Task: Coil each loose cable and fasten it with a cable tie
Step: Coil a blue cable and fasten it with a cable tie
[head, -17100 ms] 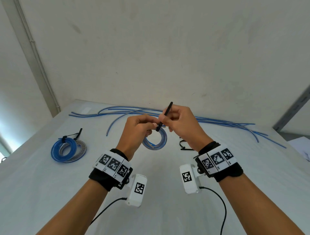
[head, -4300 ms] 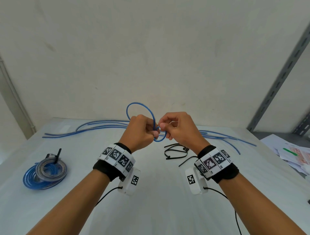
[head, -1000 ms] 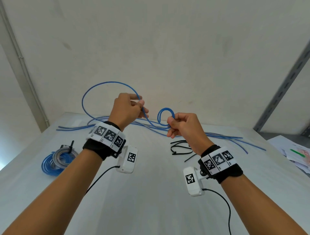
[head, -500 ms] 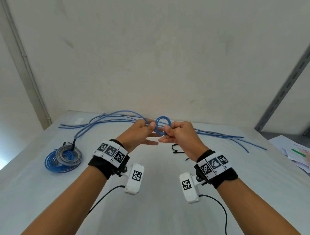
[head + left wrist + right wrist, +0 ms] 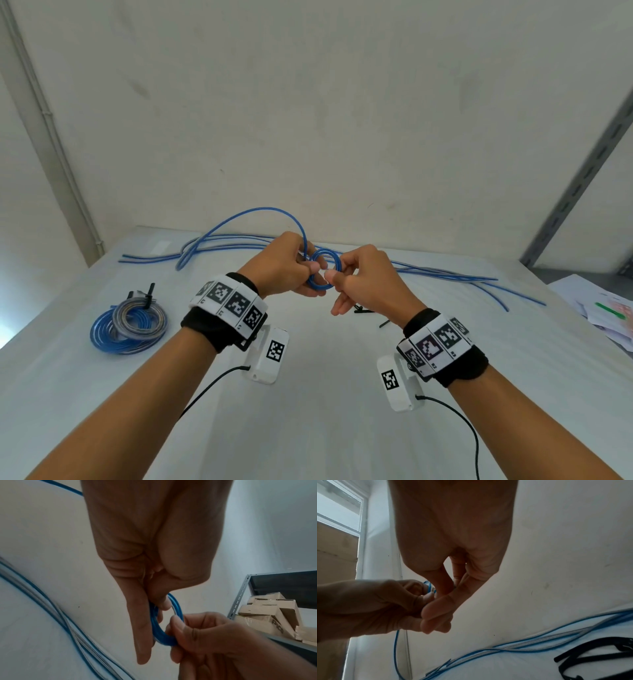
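Left hand (image 5: 281, 265) curled round the left side of a small blue coil (image 5: 322, 270), thumb and forefinger pinching it, one finger (image 5: 140, 628) stretched straight down along its edge. Right hand (image 5: 366, 277) pinching the coil's right side between thumb and forefinger, remaining fingers loosely curled below. Coil held in the air above the table (image 5: 308, 428), between both hands, a few turns thick; free tail (image 5: 260, 214) arching up and left from the left hand down to the table.

On the table's far edge, loose cables (image 5: 445, 274), blue and clear, overlapping too much to count. Near the left edge, two finished coils (image 5: 128, 323) stacked, one blue, one greyish on top, each with a black tie standing up. Black ties (image 5: 363, 310) lying below the right hand, partly hidden by it; number unclear. Papers (image 5: 609, 315) at the far right.
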